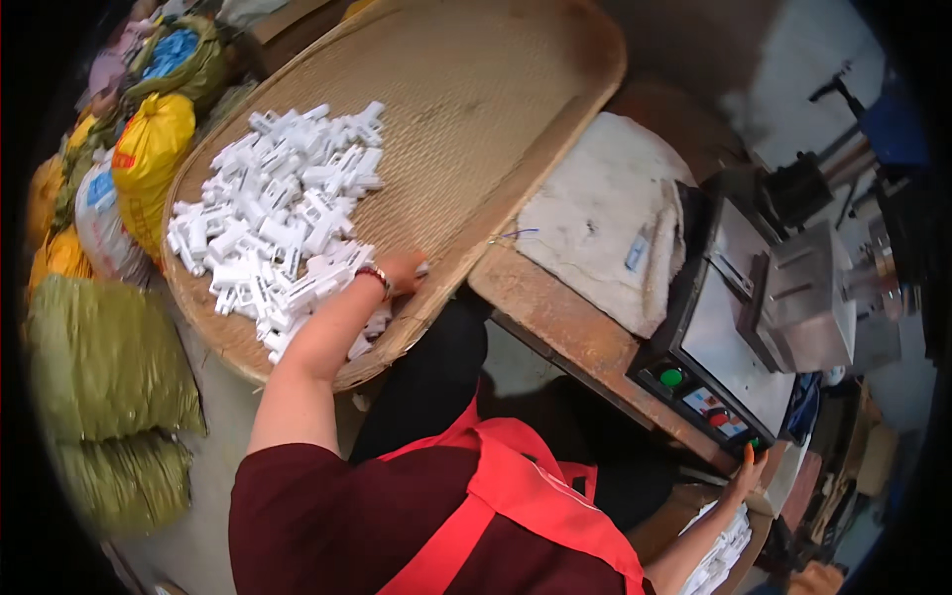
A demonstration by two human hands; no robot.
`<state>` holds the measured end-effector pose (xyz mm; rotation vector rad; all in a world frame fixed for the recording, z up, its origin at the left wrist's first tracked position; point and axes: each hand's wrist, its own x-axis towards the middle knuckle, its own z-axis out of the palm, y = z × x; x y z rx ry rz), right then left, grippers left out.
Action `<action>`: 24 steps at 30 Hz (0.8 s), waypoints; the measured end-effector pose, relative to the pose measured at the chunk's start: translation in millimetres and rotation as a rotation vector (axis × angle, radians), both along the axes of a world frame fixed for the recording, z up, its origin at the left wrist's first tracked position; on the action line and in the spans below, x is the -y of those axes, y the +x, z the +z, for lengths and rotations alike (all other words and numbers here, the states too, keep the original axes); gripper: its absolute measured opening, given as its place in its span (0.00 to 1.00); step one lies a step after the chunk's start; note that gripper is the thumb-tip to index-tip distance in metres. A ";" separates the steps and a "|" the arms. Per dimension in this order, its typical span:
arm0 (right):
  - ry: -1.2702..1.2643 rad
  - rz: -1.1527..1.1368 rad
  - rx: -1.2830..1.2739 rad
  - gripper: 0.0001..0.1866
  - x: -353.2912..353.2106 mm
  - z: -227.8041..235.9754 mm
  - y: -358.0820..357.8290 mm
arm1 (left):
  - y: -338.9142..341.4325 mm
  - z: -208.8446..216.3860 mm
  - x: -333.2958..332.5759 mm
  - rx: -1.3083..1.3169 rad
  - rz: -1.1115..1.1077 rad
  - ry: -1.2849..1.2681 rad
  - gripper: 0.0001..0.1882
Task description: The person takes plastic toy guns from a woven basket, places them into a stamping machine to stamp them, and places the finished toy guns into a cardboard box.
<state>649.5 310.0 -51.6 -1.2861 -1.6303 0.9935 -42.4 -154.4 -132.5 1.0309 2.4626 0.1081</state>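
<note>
My left hand (403,272), with a beaded bracelet at its wrist, is over the near edge of a big woven tray (466,119). Its fingers are closed, and a small whitish end of a plastic piece shows at their tips. Beside that hand lies a heap of white plastic pieces (268,203), all much alike. Far to the right, my right hand (751,473) reaches with stretched fingers to the front corner of a metal-topped machine (734,307). A fingertip is at a green button there; whether it presses cannot be seen.
A worn pale cloth (605,218) with a small blue-and-white piece covers part of the wooden bench (565,302). More white pieces fill a box (759,526) below my right arm. Yellow bags (149,164) and green sacks (109,357) crowd the left floor.
</note>
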 end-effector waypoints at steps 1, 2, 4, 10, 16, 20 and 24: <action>0.025 -0.006 0.028 0.31 -4.5 -3.9 7.9 | 12.5 -1.8 -13.0 -0.026 0.002 -0.017 0.31; 0.045 -0.007 0.046 0.32 -9.0 -6.0 9.7 | 9.7 -18.2 -5.4 -0.048 0.076 0.089 0.29; 0.074 0.029 0.287 0.32 -4.3 5.2 -9.3 | 3.3 -38.3 9.9 -0.149 0.201 0.315 0.27; 0.477 -0.077 0.287 0.22 23.7 86.0 -76.4 | 33.8 166.8 -60.1 -0.167 0.364 1.102 0.21; 0.648 0.237 0.163 0.17 -36.6 94.8 -148.1 | 188.9 255.7 -294.2 0.800 -0.306 1.182 0.24; 0.645 0.244 0.079 0.13 -60.5 77.0 -214.8 | 214.3 211.3 -378.5 0.975 -0.159 0.935 0.28; 0.690 0.101 0.007 0.12 -75.7 68.7 -209.1 | 249.2 199.0 -346.4 0.152 -0.369 1.107 0.30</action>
